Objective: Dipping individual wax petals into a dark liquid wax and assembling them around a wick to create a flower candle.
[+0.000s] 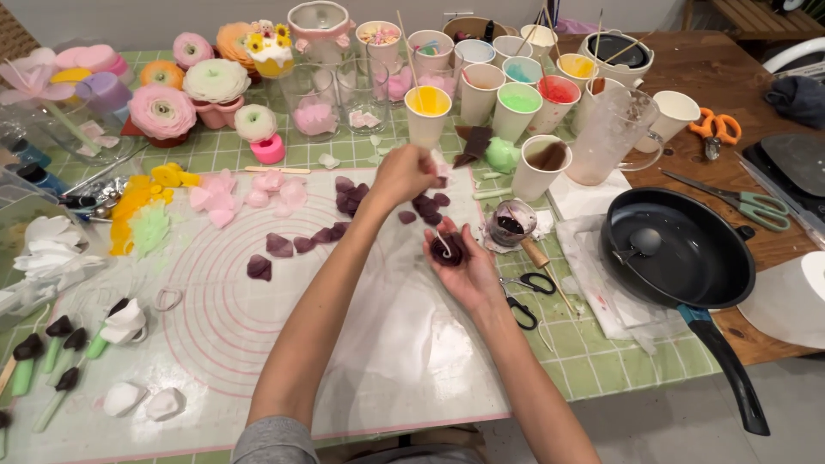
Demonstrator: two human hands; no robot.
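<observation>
My right hand [468,273] is palm up over the white mat [258,344] and cups a small dark purple flower bud [449,249] with a thin white stem. My left hand [402,174] is stretched further out, its fingertips pinched on a dark purple petal [440,181]. Around it, more loose dark purple petals [348,196] lie scattered on the mat, with others [259,267] to the left. A small glass jar of dark liquid [511,222] stands just right of my right hand.
Paper cups of coloured liquid [428,110] crowd the back of the table. A black pan [679,258] with a spoon sits at right, beside a clear pitcher [612,133]. Black scissors [520,296] lie near my right wrist. Finished flowers [161,112] and pink petals [219,199] are at left.
</observation>
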